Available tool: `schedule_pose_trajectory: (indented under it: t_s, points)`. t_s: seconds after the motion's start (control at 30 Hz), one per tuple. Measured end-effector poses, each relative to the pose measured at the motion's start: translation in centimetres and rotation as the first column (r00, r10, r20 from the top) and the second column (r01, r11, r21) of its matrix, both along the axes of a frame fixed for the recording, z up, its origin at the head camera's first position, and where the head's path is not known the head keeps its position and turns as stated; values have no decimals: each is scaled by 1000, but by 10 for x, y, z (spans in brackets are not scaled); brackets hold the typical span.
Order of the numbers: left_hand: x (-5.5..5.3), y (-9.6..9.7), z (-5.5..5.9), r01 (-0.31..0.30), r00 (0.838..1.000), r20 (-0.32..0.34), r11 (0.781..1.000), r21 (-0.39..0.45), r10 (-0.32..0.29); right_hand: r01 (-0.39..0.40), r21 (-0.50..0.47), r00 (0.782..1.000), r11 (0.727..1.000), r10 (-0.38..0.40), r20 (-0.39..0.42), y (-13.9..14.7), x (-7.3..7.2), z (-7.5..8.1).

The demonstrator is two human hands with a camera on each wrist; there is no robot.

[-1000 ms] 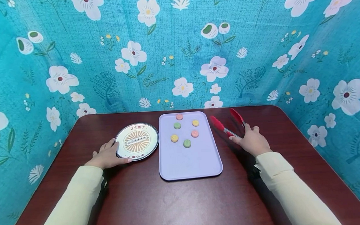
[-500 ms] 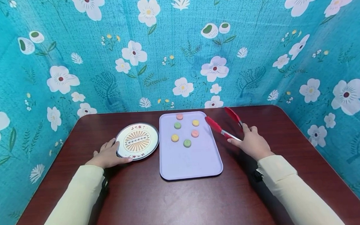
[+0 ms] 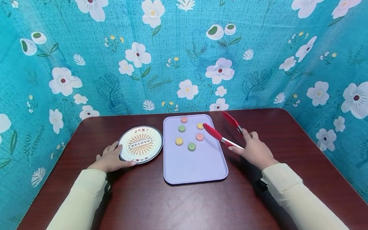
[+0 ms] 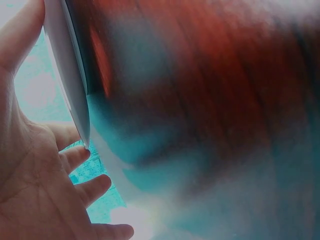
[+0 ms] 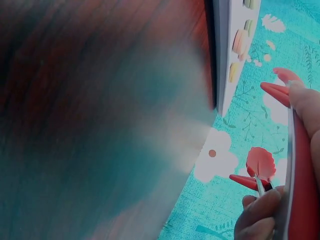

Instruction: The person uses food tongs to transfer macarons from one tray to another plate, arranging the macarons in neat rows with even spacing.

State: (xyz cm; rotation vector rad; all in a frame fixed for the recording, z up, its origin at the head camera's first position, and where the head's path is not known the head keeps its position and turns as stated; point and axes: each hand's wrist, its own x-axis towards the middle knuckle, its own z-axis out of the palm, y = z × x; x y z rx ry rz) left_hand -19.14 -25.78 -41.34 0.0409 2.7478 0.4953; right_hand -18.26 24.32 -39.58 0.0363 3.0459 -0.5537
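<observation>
My left hand (image 3: 109,160) is at the left rim of a round white plate (image 3: 140,130) with an orange sunburst pattern. Its thumb and fingers are spread along the edge, and the left wrist view shows them touching the rim. In my right hand (image 3: 256,150) I grip a pair of red-tipped metal tongs (image 3: 213,131), spread wide. One tong tip hangs over the right part of a lilac tray (image 3: 194,169), close to a yellow macaron (image 3: 199,126). A pink macaron (image 3: 199,137) lies just nearer. Nothing is between the tong tips.
Further left on the tray lie a green macaron (image 3: 191,147), a yellow macaron (image 3: 179,141) and others in pink and green. The tray stands right of the plate on a dark brown table (image 3: 188,211). A blue floral cloth (image 3: 169,71) hangs behind and at both sides.
My right hand has carried the spread tongs leftward, from beside the tray to over its right edge. The left hand and the plate stay in place.
</observation>
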Motion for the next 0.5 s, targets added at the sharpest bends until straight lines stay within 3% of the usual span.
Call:
schedule_pose_trajectory:
  t_s: [0.5]
  points:
    - [-1, -3, -5, 11, 1000, -21, 1000, -4, -12, -21, 17, 1000, 1000, 21, 3, -11, 8, -3]
